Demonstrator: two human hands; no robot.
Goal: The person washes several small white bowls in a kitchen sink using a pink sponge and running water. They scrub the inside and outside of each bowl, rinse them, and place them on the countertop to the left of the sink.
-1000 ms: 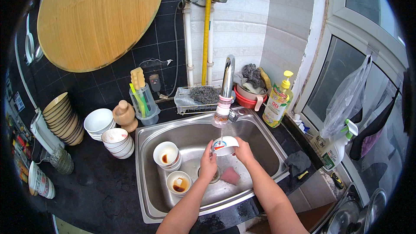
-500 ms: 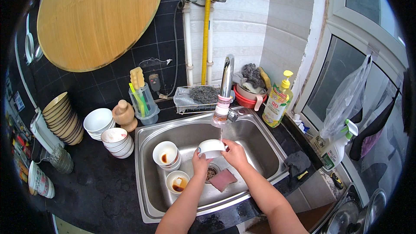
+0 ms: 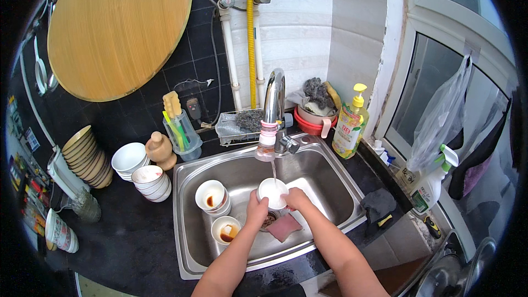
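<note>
A white bowl [image 3: 271, 190] is under the running faucet [image 3: 273, 99], its opening turned up into the thin stream of water. My left hand [image 3: 256, 209] grips the bowl's left side, thumb at the near rim. On the opposite side my right hand [image 3: 298, 199] is closed on the rim. Beneath the bowl, a pink cloth [image 3: 284, 227] lies in the steel sink [image 3: 242, 261] and partly covers the drain [image 3: 269, 219]. To the left stand a stack of white bowls [image 3: 211, 193] with brown residue and another bowl [image 3: 226, 230] holding brown liquid.
Left of the sink are stacked white bowls [image 3: 130, 158], patterned bowls [image 3: 150, 181], tan bowls [image 3: 88, 157] and a wooden pestle-like piece [image 3: 160, 151]. A yellow-capped pump bottle [image 3: 350, 126] stands at the back right, beside a red basin [image 3: 313, 124]. A dark cloth [image 3: 378, 204] lies on the right edge.
The bowl has turned from tipped on its side to facing upward, and water now runs into it. Both hands have shifted their hold on it. The view has moved slightly.
</note>
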